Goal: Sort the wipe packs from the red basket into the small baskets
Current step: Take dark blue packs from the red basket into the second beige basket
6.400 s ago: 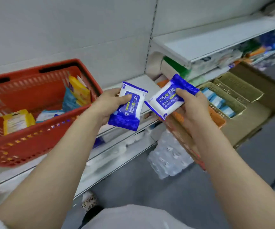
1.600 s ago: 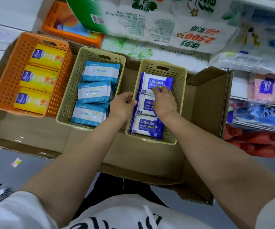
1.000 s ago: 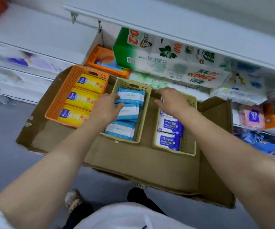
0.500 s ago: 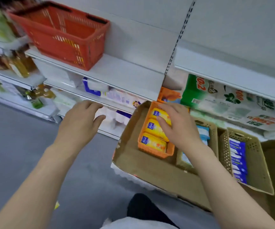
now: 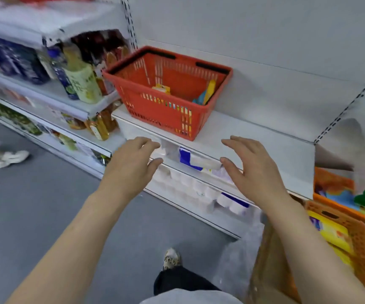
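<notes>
both hands are empty. the left hand (image 5: 131, 165) and right hand (image 5: 254, 170) reach forward side by side, palms down, fingers loosely spread and gripping nothing, in front of the edge of a white shelf (image 5: 254, 137). on that shelf, beyond the hands, stands the red basket (image 5: 166, 106), a slotted plastic shopping basket with black handles. inside it lie a few wipe packs: a yellow pack (image 5: 161, 88) near the middle, and a yellow and a teal pack leaning at its right end. an orange basket (image 5: 357, 235) of yellow packs sits low right.
</notes>
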Demonstrator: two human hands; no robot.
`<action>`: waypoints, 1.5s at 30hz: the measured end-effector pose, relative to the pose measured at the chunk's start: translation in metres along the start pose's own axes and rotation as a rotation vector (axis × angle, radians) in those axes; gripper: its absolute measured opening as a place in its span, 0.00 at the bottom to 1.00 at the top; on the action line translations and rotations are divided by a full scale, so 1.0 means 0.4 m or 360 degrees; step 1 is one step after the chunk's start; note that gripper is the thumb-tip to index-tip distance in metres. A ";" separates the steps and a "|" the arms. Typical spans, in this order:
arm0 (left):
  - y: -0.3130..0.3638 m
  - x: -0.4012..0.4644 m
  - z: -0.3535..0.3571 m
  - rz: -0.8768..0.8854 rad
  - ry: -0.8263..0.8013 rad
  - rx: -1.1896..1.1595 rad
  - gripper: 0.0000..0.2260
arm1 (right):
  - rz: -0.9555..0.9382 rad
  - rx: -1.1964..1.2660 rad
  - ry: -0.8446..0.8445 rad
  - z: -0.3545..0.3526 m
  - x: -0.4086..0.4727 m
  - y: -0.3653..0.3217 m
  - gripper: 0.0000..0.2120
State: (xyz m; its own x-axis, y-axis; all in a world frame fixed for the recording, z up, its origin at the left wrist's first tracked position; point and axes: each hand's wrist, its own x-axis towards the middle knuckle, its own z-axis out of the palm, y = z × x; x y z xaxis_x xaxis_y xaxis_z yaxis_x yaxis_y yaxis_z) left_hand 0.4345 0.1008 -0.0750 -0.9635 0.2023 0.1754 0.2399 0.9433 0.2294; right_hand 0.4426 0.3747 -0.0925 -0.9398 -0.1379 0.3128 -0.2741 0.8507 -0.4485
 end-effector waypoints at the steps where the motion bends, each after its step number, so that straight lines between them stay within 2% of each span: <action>1: -0.032 0.053 -0.017 0.0029 -0.0021 0.0033 0.18 | 0.0021 0.0005 0.0008 0.017 0.054 -0.011 0.19; 9: -0.240 0.413 -0.065 0.0113 0.0013 0.0083 0.20 | 0.0057 -0.0028 -0.0002 0.097 0.424 -0.080 0.19; 18: -0.391 0.818 0.042 0.0374 -0.0158 0.0023 0.20 | 0.0213 -0.0166 0.0076 0.218 0.734 -0.086 0.19; 24: -0.517 1.054 0.118 0.0580 -0.0337 0.0046 0.21 | 0.0420 -0.0300 0.0008 0.334 0.919 -0.098 0.20; 29: -0.586 1.169 0.185 0.0600 -0.0635 0.0059 0.23 | 0.0642 -0.0310 -0.0337 0.443 1.025 -0.079 0.22; 34: -0.593 1.214 0.246 0.0601 -0.0991 -0.0043 0.27 | 0.0776 -0.0313 -0.1043 0.555 1.084 -0.024 0.24; 38: -0.597 1.216 0.273 0.0557 -0.1099 -0.0102 0.29 | 0.0737 -0.0398 -0.1442 0.631 1.100 0.023 0.30; 42: -0.607 1.217 0.282 0.0473 -0.1163 0.0005 0.31 | 0.0615 -0.0569 -0.1582 0.668 1.089 0.056 0.32; 45: -0.598 1.233 0.293 0.0411 -0.1308 0.0055 0.34 | 0.0606 -0.0618 -0.1616 0.683 1.072 0.064 0.29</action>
State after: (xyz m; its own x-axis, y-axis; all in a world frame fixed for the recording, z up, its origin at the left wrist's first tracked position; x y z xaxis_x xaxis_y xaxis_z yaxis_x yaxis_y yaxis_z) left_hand -0.1121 0.0059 -0.1555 -0.6628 0.5251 -0.5338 0.4724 0.8463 0.2460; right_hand -0.0231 0.1990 -0.1987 -0.7279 -0.0337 -0.6848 -0.0216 0.9994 -0.0262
